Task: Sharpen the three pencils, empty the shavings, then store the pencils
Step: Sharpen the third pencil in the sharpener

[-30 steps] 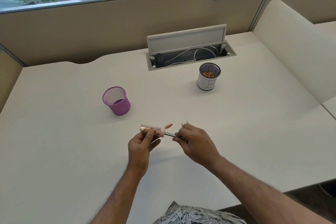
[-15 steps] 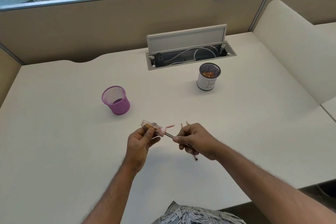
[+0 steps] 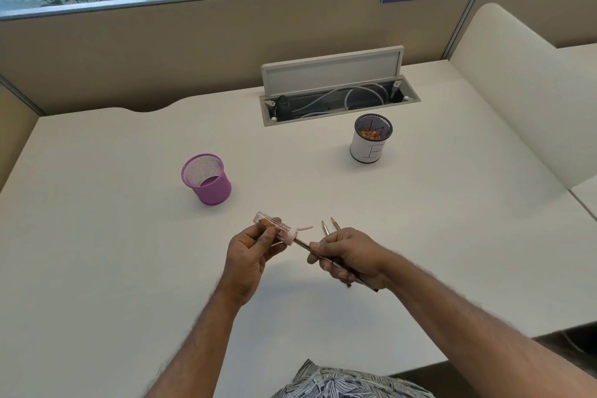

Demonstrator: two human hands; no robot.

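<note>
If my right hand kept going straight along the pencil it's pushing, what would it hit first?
The sharpener: the right hand points leftward along the pencil, whose tip already sits in the sharpener's pink end, held by the left hand. Depth is hard to judge, but nothing lies between.

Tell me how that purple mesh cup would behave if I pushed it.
The purple mesh cup is probably light: its wall is see-through mesh and nothing shows inside. Its base looks narrower than its rim, so a high push might tip it. On the smooth desk it would likely slide.
</note>
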